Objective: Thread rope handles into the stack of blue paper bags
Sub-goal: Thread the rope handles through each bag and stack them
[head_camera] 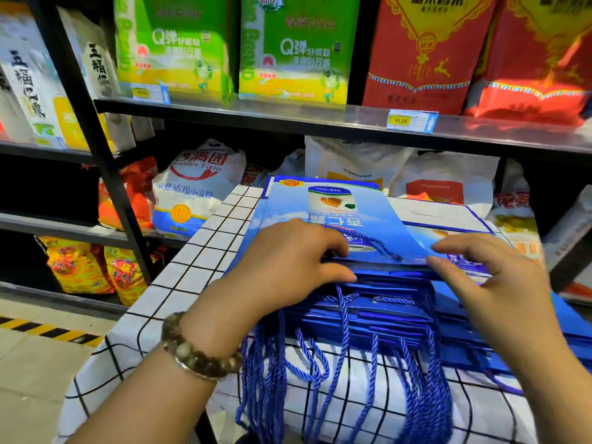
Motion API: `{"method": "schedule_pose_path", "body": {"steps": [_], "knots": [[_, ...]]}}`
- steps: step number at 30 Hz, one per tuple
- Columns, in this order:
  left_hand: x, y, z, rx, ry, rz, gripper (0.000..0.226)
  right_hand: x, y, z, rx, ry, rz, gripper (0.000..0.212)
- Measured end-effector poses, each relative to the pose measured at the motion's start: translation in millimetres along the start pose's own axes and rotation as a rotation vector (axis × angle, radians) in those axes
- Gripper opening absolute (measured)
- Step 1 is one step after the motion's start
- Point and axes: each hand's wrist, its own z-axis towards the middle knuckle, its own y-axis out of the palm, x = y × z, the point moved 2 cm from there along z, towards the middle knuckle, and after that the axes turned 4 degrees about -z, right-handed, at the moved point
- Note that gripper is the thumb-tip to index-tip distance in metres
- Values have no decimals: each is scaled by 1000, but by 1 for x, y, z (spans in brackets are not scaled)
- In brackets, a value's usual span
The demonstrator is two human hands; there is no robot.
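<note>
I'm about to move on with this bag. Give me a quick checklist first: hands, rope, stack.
1. Grip of the left hand on the near edge of the top bag: ok, fingers and thumb curl round it.
2. Grip of the right hand on that edge: cannot tell; its thumb is at the edge and its fingers are fairly straight.
3. The rope handle is in the top bag: ok on the upper face, cannot tell underneath.
4. The stack is square on the checked cloth: not ok, the near edges are fanned.
5. The hanging handles are clear of both hands: ok.
</note>
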Motion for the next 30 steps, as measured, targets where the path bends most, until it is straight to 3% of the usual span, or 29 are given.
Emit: {"method": "schedule_pose_path", "body": {"steps": [3, 6, 8, 12, 16, 21, 26, 30], "knots": [[-3, -4, 5, 7, 9, -56, 25, -4, -9, -3, 147, -119, -68, 4], [-6, -6, 12, 115, 25, -86, 21, -7, -11, -5, 222, -115, -46, 9], [-8, -6, 16, 175, 41, -82, 21, -8, -7, -5, 176, -63, 2, 1], [-9, -6, 17, 337, 81, -170, 18, -14, 11, -4, -47, 122, 125, 12], [8, -7, 14, 583, 140, -388, 19, -40, 34, 1, -207, 128, 280, 53], [34, -1, 13, 707, 55, -887, 10, -72, 50, 13, -224, 13, 293, 93], [36, 9, 5, 829, -170, -1492, 10, -79, 40, 27, -261, -184, 152, 75], [42, 26, -14, 660, -398, -1799, 16, -66, 28, 31, -390, -280, 75, 48]]}}
